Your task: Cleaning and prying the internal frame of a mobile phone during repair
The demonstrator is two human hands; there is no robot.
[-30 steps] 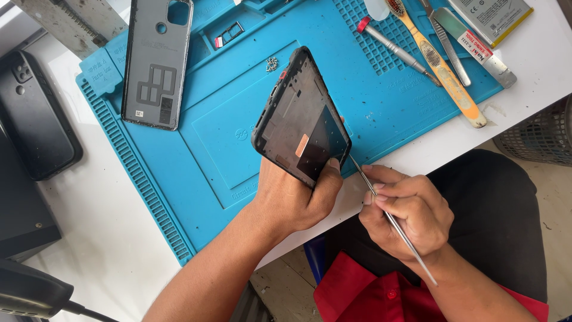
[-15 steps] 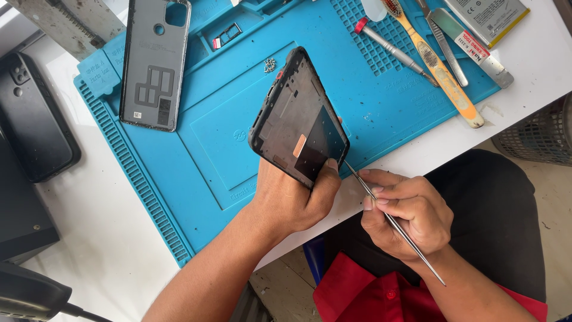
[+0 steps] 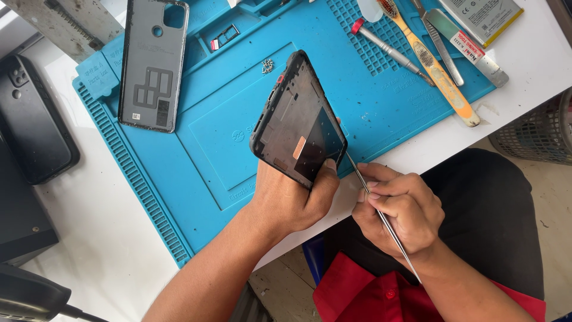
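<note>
While left hand (image 3: 292, 194) grips phone frame (image 3: 298, 125) (tilted) — right hand (image 3: 396, 211) pinches metal pry tool (image 3: 381, 217) at corner.

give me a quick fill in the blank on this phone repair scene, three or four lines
1. The left hand holds a black phone frame tilted above the ____ mat.
2. The right hand holds thin metal ____ at the frame's lower corner.
3. The grey back cover lies on the mat with its ____ side up.
4. A small pile of ____ sits on the mat above the frame.

Missing words: blue; tweezers; inner; screws
</note>
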